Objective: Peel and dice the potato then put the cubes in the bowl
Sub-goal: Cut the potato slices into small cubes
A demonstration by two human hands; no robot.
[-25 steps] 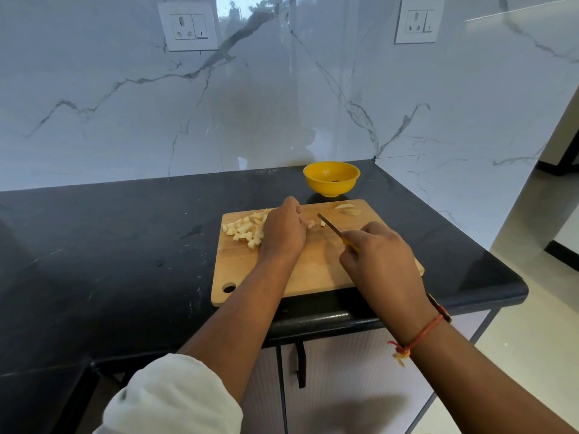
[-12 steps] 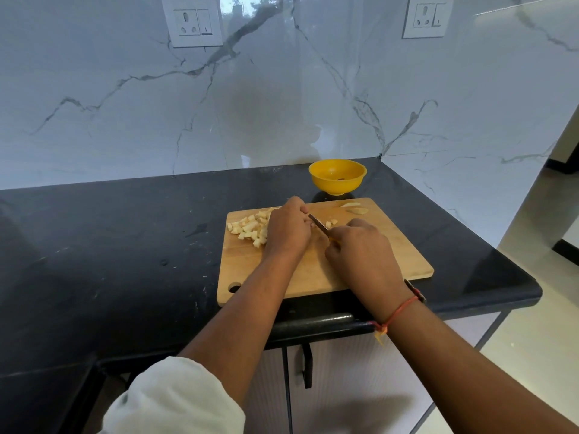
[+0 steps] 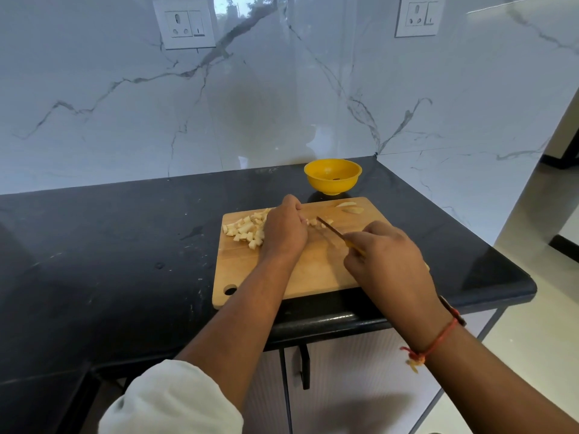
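The left hand (image 3: pixel 283 228) lies knuckles-up on the board (image 3: pixel 313 270), fingers curled down. Whatever is under them is hidden, so I cannot tell whether they hold a piece. Only a few pale potato bits (image 3: pixel 313 221) show just past the fingertips, on their right. The right hand (image 3: pixel 385 255) is clenched around the knife (image 3: pixel 329 228). Most of the yellow handle is buried in the fist, and the blade slants up-left, its tip among those bits, close to the left fingertips. It is hard to make out whether the edge meets the wood. The right hand also covers the board's near right corner.

The cubes (image 3: pixel 246 230) are heaped just left of the left knuckles, partly behind the hand. Two slices (image 3: pixel 349 207) lie beyond the knife tip near the board's far edge. The yellow bowl (image 3: pixel 332 177) stands on the counter (image 3: pixel 125 261) beyond the board, farther than both sets of fingers. A red thread (image 3: pixel 438 339) circles the right wrist.

Nearer than both hands runs a wide stretch of board, and its near edge sits close to the counter's front lip. Right of the right fist the counter soon ends. Left of the left hand it runs on, dark and wide. The marble wall (image 3: pixel 282 89) rises behind the bowl.
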